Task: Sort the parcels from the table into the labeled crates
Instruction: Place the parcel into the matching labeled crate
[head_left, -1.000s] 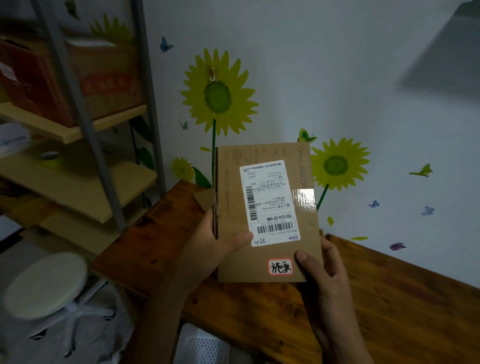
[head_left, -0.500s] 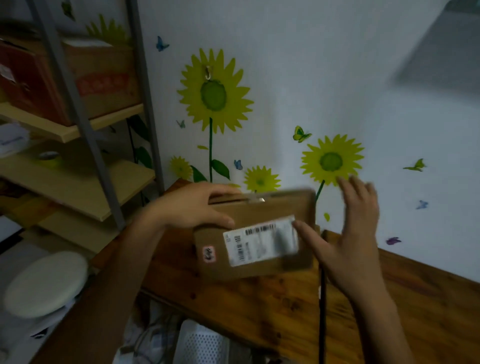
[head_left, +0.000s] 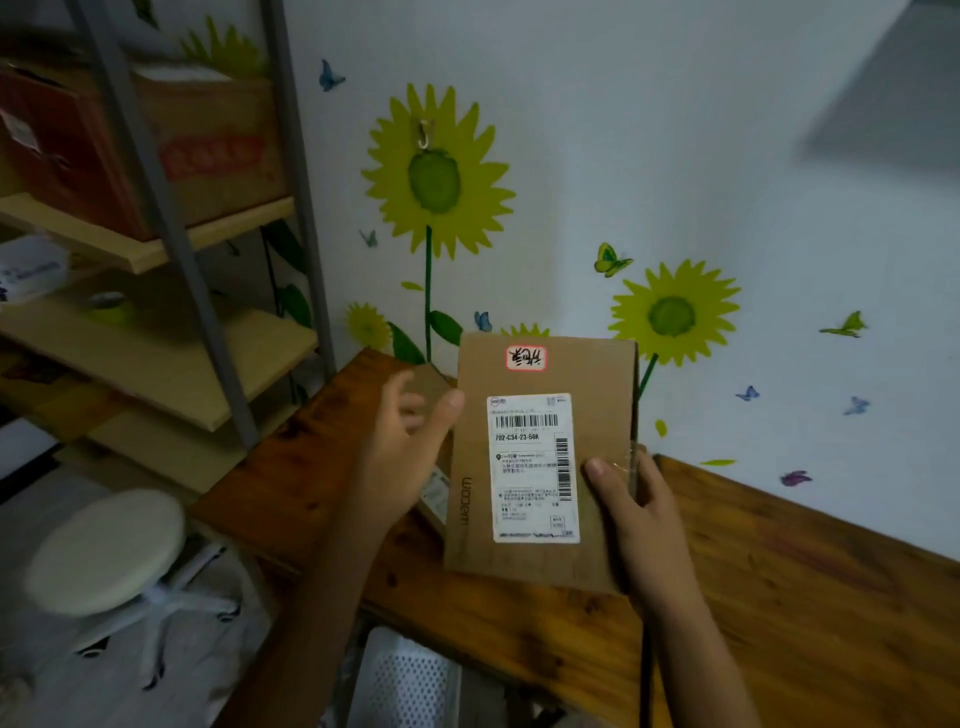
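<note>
A flat brown cardboard parcel (head_left: 540, 467) stands upright above the wooden table (head_left: 805, 597). It carries a white shipping label and, at its top, a small red-bordered handwritten sticker (head_left: 526, 358). My right hand (head_left: 631, 514) grips its lower right edge, thumb on the front. My left hand (head_left: 410, 447) is at the left edge with loose, blurred fingers, and its thumb touches the cardboard. A second brown piece (head_left: 435, 491) shows behind the left hand; I cannot tell what it is.
A white perforated crate (head_left: 405, 686) sits under the table's front edge. A round white stool (head_left: 104, 551) stands at the lower left. A metal-and-wood shelf (head_left: 171, 332) with a cardboard box fills the left. A black cable (head_left: 647, 670) hangs over the table's edge. The wall is just behind.
The parcel has been turned end over end, going through a sideways position. Its red-bordered sticker went from the bottom to the top. My right hand took hold of the right edge again.
</note>
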